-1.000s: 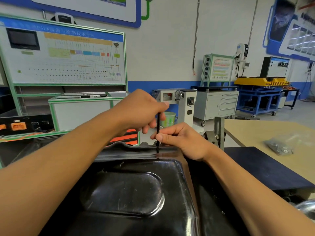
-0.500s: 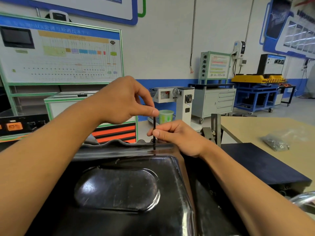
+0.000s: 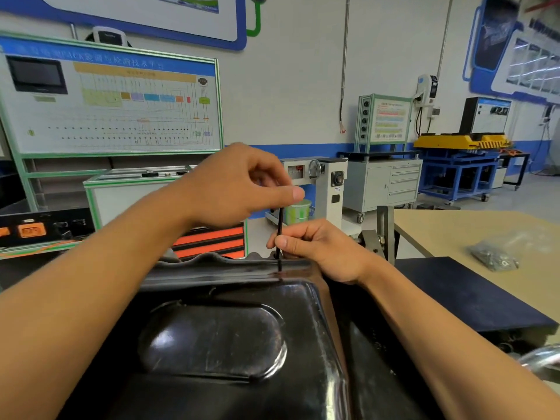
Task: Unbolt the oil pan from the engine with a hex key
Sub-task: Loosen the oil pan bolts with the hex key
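Working a bolt on the far flange of the oil pan point(image 3: 212, 338)
Both hands are clamped on the hex key point(image 3: 279, 228), which stands upright on that flange: left hand point(image 3: 233, 189) pinching its top, right hand point(image 3: 324, 253) pinching the shaft just above the pan. The bolt head is hidden, so I'd guess it's seated; hold it plumb, press down, twirl from the top

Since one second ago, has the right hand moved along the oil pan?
No. The right hand still pinches the hex key at the same spot on the oil pan rim.
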Motion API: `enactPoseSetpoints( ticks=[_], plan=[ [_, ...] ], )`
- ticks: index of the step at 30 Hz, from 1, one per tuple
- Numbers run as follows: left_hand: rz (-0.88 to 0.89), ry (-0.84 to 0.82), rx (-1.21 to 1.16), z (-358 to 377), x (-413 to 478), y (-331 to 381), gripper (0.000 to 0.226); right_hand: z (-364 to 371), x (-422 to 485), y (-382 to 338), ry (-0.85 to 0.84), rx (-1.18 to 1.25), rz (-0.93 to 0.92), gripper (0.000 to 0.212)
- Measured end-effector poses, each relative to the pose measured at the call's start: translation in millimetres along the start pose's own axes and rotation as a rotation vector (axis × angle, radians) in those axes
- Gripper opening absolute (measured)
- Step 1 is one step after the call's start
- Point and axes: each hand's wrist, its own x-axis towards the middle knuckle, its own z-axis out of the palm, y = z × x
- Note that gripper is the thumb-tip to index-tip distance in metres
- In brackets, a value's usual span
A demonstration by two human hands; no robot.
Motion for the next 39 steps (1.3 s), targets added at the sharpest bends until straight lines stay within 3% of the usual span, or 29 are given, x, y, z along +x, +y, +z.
enactPoseSetpoints(
  ticks=[3,5,11,16,18,22,24,26,29,35,39],
  plan=[
    [-0.041,-0.208,-0.162,-15.0,-4.2,-8.9,0.033,-0.7,0.3,0.8,0.035,-0.013,0.015,0.026],
    [-0.046,-0.242,-0.186,-15.6,-4.8,-14.2,0.030,-2.6,0.9,1.9,0.055,-0.020,0.035,0.023],
    [-0.045,-0.143,-0.161,-4.8,-0.7,-5.7,0.019,-3.0,1.3,1.5,0.028,-0.008,0.064,0.021],
    [0.004,0.107,0.055,23.0,9.7,4.5,0.016,-3.8,2.8,2.1,-0.004,0.010,0.090,0.020],
    [-0.071,0.162,0.059,28.1,12.0,3.6,0.010,-3.4,3.8,2.8,-0.009,0.017,0.097,0.020],
    [-0.380,0.148,-0.258,22.6,8.1,-4.0,0.018,-3.2,4.5,2.4,-0.007,0.039,0.096,0.025],
    [-0.334,0.131,-0.206,18.2,6.8,-7.9,0.017,-4.0,4.1,3.1,-0.013,0.033,0.097,0.022],
    [-0.166,0.136,-0.056,10.8,5.0,-8.0,0.014,-4.9,3.3,4.0,-0.015,0.043,0.098,0.021],
    [-0.008,0.023,0.097,-2.3,-0.5,-6.8,0.007,-5.1,1.9,3.7,-0.023,0.026,0.092,0.022],
    [0.010,0.024,0.089,-8.8,-3.4,-5.7,0.004,-2.2,1.3,0.8,-0.019,0.031,0.084,0.022],
    [0.017,0.025,0.125,12.7,0.4,3.5,0.027,-1.3,1.4,1.2,-0.008,0.038,0.081,0.021]
  ],
)
